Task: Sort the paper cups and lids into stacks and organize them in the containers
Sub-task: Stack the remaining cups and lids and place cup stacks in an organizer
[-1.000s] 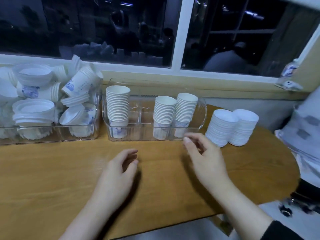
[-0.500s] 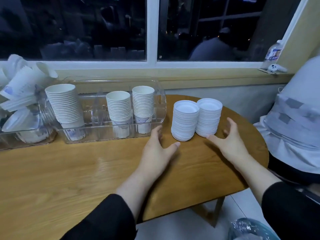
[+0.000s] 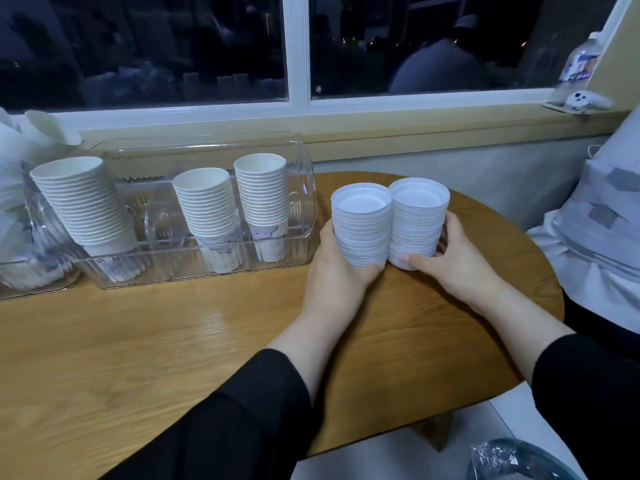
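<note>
Cupping two touching lid stacks (image 3: 388,226) from either side, the left hand (image 3: 337,268) and right hand (image 3: 453,261) curl fingers around them, probably to keep them upright for moving toward the clear container (image 3: 304,174).

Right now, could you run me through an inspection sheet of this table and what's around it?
Surface: wooden table.
Job's things: two lid stacks side by side on the table; three cup stacks upright in the clear container.
Clutter: loose cups in the bin far left.
Hands: left hand and right hand each grip a lid stack.
Cables: nothing seen.
Surroundings: dark window, bottle on the sill.
</note>
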Available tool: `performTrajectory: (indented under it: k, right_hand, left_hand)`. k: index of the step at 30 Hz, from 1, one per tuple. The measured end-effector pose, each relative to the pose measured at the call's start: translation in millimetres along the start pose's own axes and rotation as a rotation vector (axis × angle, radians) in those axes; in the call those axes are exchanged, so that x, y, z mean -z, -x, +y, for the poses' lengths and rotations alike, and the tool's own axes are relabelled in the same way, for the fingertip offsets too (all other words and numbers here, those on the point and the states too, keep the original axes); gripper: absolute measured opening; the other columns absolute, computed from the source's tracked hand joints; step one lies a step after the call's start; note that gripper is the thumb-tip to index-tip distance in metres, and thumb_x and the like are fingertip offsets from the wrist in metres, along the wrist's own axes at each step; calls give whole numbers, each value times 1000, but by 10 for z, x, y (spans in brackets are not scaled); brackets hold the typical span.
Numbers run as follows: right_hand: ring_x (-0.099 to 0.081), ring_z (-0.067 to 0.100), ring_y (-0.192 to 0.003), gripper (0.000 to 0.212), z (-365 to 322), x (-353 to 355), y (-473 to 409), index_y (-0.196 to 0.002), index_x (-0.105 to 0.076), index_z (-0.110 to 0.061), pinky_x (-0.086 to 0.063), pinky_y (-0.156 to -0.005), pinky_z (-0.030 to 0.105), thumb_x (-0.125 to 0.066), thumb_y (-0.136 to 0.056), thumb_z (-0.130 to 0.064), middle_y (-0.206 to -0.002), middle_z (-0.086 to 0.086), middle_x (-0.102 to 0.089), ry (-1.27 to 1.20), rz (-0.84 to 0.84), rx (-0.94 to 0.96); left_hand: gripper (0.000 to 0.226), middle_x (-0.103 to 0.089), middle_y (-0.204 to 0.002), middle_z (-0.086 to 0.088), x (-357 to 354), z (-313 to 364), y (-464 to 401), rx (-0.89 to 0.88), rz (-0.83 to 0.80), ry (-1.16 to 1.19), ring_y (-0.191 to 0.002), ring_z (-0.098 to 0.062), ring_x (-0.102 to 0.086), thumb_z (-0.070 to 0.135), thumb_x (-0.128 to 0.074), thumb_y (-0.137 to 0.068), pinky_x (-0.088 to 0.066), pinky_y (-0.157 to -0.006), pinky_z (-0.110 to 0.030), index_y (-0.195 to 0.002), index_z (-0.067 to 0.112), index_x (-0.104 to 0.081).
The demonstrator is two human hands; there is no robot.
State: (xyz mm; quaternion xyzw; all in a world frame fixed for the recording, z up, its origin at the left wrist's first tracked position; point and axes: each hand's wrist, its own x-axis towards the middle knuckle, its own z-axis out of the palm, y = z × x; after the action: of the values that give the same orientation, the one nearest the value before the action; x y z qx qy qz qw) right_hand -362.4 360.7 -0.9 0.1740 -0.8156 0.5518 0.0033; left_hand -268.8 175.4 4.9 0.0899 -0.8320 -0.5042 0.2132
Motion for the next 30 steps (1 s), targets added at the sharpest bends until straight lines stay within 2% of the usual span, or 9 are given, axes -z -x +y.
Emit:
performTrajectory:
  k: [3,8,14,18,21,26,30]
  right_hand:
    - [-54,-6,-116,95,-16,-6,64,-143,-34,-34,-44,-108,35,-90,-66,-29,-123,-31,-53,2,9,9]
    - [-55,-6,-117,95,-104,-64,240,-146,-33,-29,-44,-106,31,-89,-69,-24,-128,-27,-54,-13,-11,16]
    - [-56,-14,-111,88,-348,-302,614,-141,-37,-30,-45,-98,22,-88,-71,-15,-125,-27,-55,-61,-59,23]
    - [-57,-16,-109,83,-531,-615,812,-130,-39,-39,-46,-98,21,-88,-70,-12,-122,-28,-56,-66,-116,53]
    - [-57,-8,-115,82,-617,-910,880,-118,-37,-56,-46,-101,28,-91,-67,-22,-121,-33,-55,-24,-127,85]
    - [-55,4,-121,90,-792,-1279,866,-128,-30,-51,-44,-108,40,-90,-60,-42,-124,-33,-51,-14,-131,86]
    - [-56,8,-122,97,-840,-1390,789,-134,-30,-51,-45,-107,44,-84,-53,-57,-129,-22,-55,7,-109,76]
  left_hand:
    - [85,-54,-121,22,4,26,34,-6,17,-9,-116,-10,-56,35,-85,-71,-37,-85,-25,-140,32,-35]
    - [88,-54,-132,17,99,6,190,-20,38,-2,-120,-10,-55,32,-85,-70,-40,-88,-26,-143,30,-35]
    - [79,-51,-125,23,434,-47,553,-64,75,13,-118,-5,-55,31,-85,-71,-41,-88,-22,-135,38,-39]
    - [82,-55,-132,23,808,-195,772,-57,123,-18,-118,2,-53,32,-86,-70,-43,-93,-21,-136,38,-39]
    - [88,-56,-135,21,1105,-336,867,-25,148,-62,-122,-2,-54,36,-86,-69,-47,-98,-30,-142,37,-37]
    - [86,-54,-125,22,1424,-438,828,29,176,-96,-118,-9,-57,35,-87,-70,-43,-87,-26,-139,32,-37]
    - [86,-59,-131,14,1474,-489,715,48,181,-113,-119,-15,-58,35,-86,-71,-41,-85,-27,-141,31,-36]
